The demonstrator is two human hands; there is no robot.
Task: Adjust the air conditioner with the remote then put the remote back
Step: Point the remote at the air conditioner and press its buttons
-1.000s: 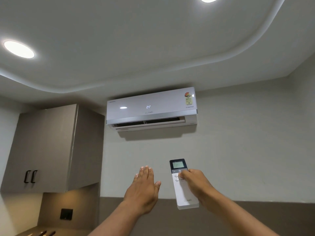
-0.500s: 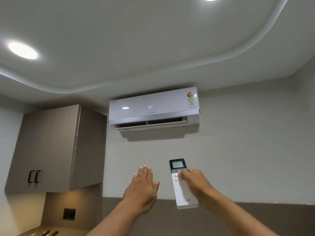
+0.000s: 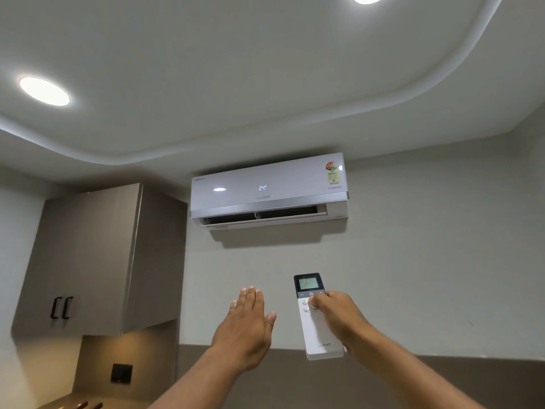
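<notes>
Pointing the remote (image 3: 320, 329) up at the air conditioner (image 3: 269, 191) — right hand (image 3: 339, 318) wrapped around it.

The right hand's fingers are clamped on the remote's right edge, the thumb pressed on the buttons just below its lit screen; the remote stands upright, its white lower end jutting below the fingers. The left hand (image 3: 244, 335) hovers just to the left of the remote, not touching it — fingers together and straight, holding nothing, thumb spread out. High above both sets of fingertips, the wall-mounted air conditioner shows 24 on its front and its flap hangs open.
</notes>
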